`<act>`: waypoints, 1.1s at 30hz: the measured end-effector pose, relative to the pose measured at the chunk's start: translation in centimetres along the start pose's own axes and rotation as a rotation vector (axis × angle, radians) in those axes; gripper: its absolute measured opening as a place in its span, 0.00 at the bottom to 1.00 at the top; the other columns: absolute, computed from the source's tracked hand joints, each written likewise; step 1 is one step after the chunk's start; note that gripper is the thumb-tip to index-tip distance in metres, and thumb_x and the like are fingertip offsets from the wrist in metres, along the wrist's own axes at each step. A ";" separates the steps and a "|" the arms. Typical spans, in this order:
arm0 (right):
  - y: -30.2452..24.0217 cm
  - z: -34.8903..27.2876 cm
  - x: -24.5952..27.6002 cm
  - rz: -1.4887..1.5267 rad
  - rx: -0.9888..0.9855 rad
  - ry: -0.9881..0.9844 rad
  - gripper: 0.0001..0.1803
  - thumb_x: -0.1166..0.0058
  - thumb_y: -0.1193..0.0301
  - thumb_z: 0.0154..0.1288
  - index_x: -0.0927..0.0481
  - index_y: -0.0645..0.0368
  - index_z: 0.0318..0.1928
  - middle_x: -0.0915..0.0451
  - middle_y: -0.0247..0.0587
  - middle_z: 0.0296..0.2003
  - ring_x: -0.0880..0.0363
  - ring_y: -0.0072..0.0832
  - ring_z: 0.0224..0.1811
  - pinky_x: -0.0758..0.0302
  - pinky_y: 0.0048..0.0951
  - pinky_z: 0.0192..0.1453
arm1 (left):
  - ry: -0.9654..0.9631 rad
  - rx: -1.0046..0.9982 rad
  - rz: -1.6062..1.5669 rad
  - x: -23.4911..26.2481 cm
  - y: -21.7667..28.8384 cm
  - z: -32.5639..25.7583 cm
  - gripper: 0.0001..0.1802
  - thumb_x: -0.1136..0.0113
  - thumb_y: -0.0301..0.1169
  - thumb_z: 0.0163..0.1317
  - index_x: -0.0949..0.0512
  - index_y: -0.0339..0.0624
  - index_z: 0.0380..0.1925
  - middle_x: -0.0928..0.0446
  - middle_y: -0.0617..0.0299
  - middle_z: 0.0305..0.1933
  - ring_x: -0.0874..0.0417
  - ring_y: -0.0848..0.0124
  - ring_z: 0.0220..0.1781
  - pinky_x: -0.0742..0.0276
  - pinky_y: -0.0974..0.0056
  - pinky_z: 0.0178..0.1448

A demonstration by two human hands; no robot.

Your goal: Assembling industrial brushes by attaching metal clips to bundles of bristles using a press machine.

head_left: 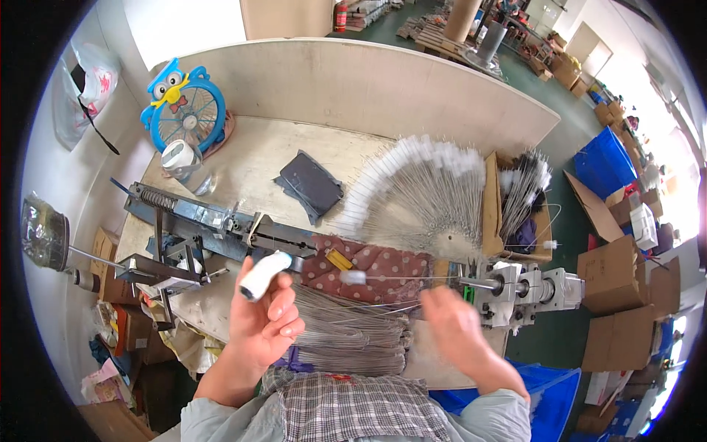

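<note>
My left hand (264,320) is raised before the metal bench fixture (221,221), fingers loosely bent and apart. A white tube-shaped piece with a dark end (265,276) sits at its thumb side; it looks like a finger cover. My right hand (451,320) is smeared by motion beside the machine's spindle (482,283), and its grip cannot be made out. A thin wire brush with a white tip (353,278) stretches left from the spindle, over a dotted brown cloth (390,269). Below the cloth lies a thick bundle of wire stems (346,339). A yellow-handled tool (339,259) rests on the cloth.
Many white-tipped wire brushes (427,191) fan out on the table. A cardboard box (492,199) of more brushes stands at their right. Dark pads (309,184), a blue fan (188,114) and a lidded jar (188,166) lie farther back. A low board (331,81) closes the far side.
</note>
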State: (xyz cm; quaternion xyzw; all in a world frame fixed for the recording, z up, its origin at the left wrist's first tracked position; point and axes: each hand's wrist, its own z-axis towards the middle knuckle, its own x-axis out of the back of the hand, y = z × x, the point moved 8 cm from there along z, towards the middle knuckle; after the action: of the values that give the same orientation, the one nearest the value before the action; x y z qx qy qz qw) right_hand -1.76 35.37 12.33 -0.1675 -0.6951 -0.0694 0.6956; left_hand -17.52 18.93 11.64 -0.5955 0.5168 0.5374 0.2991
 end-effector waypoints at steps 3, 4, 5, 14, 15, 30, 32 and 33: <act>4.0 -1.1 6.3 -0.038 -0.039 0.310 0.10 0.50 0.79 0.51 0.26 0.59 0.37 0.27 0.42 0.34 0.25 0.39 0.37 0.25 0.35 0.38 | 0.185 -0.213 0.165 3.2 0.1 -1.4 0.19 0.53 0.43 0.68 0.28 0.35 0.38 0.31 0.64 0.18 0.37 0.74 0.12 0.30 0.67 0.29; 4.5 -1.0 8.2 -0.020 0.006 0.440 0.06 0.50 0.78 0.56 0.24 0.61 0.36 0.25 0.44 0.33 0.25 0.41 0.37 0.26 0.36 0.39 | 0.185 -0.222 0.150 3.7 -0.5 -1.5 0.19 0.53 0.43 0.68 0.28 0.35 0.38 0.31 0.64 0.18 0.37 0.74 0.12 0.30 0.67 0.29; 5.5 -0.6 9.1 0.099 -0.086 0.492 0.05 0.50 0.78 0.58 0.23 0.62 0.36 0.24 0.45 0.32 0.25 0.41 0.35 0.27 0.36 0.39 | 0.182 -0.118 0.291 3.9 -1.9 -1.3 0.15 0.50 0.40 0.66 0.27 0.36 0.37 0.29 0.62 0.21 0.34 0.74 0.14 0.29 0.67 0.29; 6.3 2.0 6.2 0.348 -0.145 0.393 0.06 0.48 0.78 0.60 0.23 0.63 0.38 0.24 0.47 0.31 0.24 0.43 0.33 0.27 0.35 0.36 | -0.282 -0.507 1.863 -4.6 -10.8 8.0 0.12 0.45 0.28 0.58 0.27 0.37 0.42 0.24 0.51 0.32 0.19 0.61 0.27 0.23 0.61 0.30; 6.5 2.2 5.8 0.414 -0.171 0.374 0.06 0.47 0.78 0.60 0.23 0.63 0.38 0.24 0.47 0.31 0.24 0.43 0.33 0.27 0.36 0.37 | -0.275 -0.631 2.068 -4.7 -11.5 8.8 0.13 0.44 0.26 0.56 0.28 0.38 0.41 0.25 0.51 0.32 0.19 0.60 0.28 0.22 0.61 0.30; 5.0 4.7 4.6 0.399 0.169 0.201 0.07 0.39 0.64 0.51 0.14 0.52 0.28 0.19 0.32 0.25 0.24 0.32 0.30 0.27 0.33 0.36 | -0.262 -0.869 2.118 -2.3 -8.2 6.2 0.09 0.41 0.31 0.57 0.20 0.45 0.38 0.21 0.58 0.35 0.19 0.67 0.31 0.23 0.66 0.36; 1.7 7.0 4.2 0.373 0.281 0.186 0.08 0.40 0.63 0.52 0.15 0.52 0.28 0.19 0.31 0.25 0.25 0.32 0.31 0.27 0.33 0.36 | -0.111 -0.586 1.953 -0.2 -7.9 4.2 0.08 0.41 0.31 0.59 0.20 0.43 0.37 0.20 0.58 0.34 0.18 0.68 0.31 0.23 0.68 0.37; 0.0 8.2 3.7 0.425 0.364 0.198 0.08 0.40 0.63 0.52 0.15 0.52 0.28 0.19 0.32 0.25 0.25 0.32 0.32 0.27 0.33 0.37 | 0.033 -0.352 1.754 1.8 -7.5 3.9 0.08 0.41 0.31 0.61 0.19 0.41 0.37 0.20 0.58 0.34 0.18 0.69 0.32 0.23 0.69 0.39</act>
State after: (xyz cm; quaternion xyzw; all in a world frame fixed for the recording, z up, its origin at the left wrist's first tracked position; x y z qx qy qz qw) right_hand -9.39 38.53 15.82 -0.1743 -0.5743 0.1876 0.7775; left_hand -12.01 24.11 7.51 -0.0312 0.7004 0.6359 -0.3226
